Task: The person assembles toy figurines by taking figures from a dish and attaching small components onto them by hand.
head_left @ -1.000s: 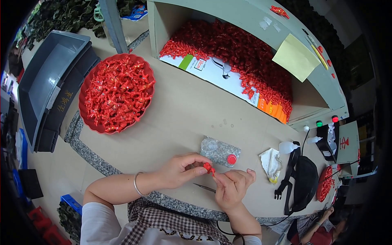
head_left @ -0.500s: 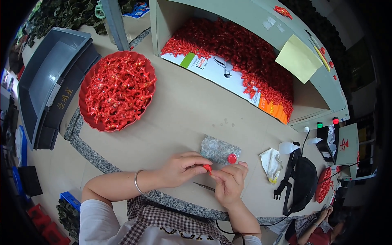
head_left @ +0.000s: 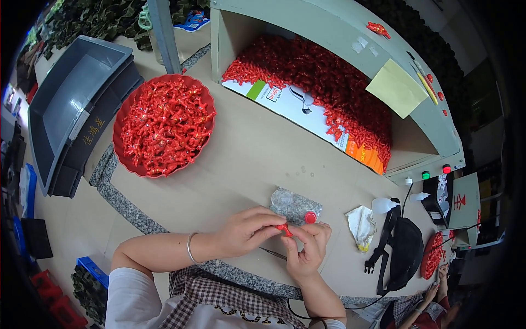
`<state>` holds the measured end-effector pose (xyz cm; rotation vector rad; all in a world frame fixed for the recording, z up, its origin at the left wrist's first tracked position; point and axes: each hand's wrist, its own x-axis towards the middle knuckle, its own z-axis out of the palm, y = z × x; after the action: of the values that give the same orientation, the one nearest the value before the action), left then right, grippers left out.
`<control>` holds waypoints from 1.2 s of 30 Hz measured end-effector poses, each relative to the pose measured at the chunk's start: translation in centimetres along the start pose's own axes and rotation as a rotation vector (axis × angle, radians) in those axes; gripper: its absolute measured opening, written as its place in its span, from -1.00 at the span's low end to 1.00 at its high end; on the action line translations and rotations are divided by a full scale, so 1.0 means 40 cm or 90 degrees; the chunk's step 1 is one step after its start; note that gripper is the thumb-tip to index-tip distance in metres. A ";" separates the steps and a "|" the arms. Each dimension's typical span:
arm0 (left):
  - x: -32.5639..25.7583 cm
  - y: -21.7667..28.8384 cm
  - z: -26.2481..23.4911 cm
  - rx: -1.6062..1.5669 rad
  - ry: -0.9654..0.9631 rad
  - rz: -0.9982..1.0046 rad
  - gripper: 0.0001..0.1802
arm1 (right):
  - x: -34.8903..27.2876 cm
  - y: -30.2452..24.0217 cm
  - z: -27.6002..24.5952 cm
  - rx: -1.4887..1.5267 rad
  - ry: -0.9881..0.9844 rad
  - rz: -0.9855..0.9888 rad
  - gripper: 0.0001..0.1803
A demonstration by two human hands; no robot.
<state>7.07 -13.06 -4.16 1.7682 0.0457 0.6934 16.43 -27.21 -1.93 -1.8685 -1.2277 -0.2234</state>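
Between the fingertips of both hands is a small shiny red figure (head_left: 284, 230), its finer shape partly covered. My left hand (head_left: 246, 231), with a silver bangle at the wrist, pinches its left end. My right hand (head_left: 307, 251) grips the other end with thumb and fingers. Just beyond the hands lies a speckled grey stone slab (head_left: 296, 206). It carries a small clear round dish (head_left: 282, 197) and a red cap (head_left: 310, 217). A thin dark pointed tool (head_left: 272, 253) lies on the table, partly hidden by my right hand.
A red scalloped bowl (head_left: 117, 140) heaped with red figures stands at left, beside stacked grey bins (head_left: 60, 120). Ahead, a pale green cabinet (head_left: 329, 33) houses many red pieces. On the right are a crumpled white packet (head_left: 360, 226), white bottle (head_left: 383, 205), black waist bag (head_left: 406, 255) and another person (head_left: 424, 312).
The red figure has been turned and now shows more between my fingertips. My right fingers have shifted along it. The whole view has moved slightly.
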 end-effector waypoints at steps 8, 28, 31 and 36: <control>-0.003 -0.004 -0.003 0.062 0.003 0.041 -0.75 | 0.002 0.005 0.002 0.047 -0.014 0.013 -0.80; -0.015 0.008 0.000 0.022 -0.013 -0.082 -0.76 | -0.002 -0.001 0.005 0.109 -0.035 0.121 -0.85; -0.014 0.005 0.000 0.012 -0.019 -0.097 -0.76 | -0.004 0.002 0.007 0.116 -0.042 0.136 -0.85; -0.012 0.005 -0.004 0.020 -0.035 -0.108 -0.77 | 0.000 0.003 0.009 0.130 -0.052 0.145 -0.85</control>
<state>6.54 -13.15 -4.16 1.7891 0.1694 0.5238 16.43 -26.98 -2.21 -1.8342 -1.0380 0.0999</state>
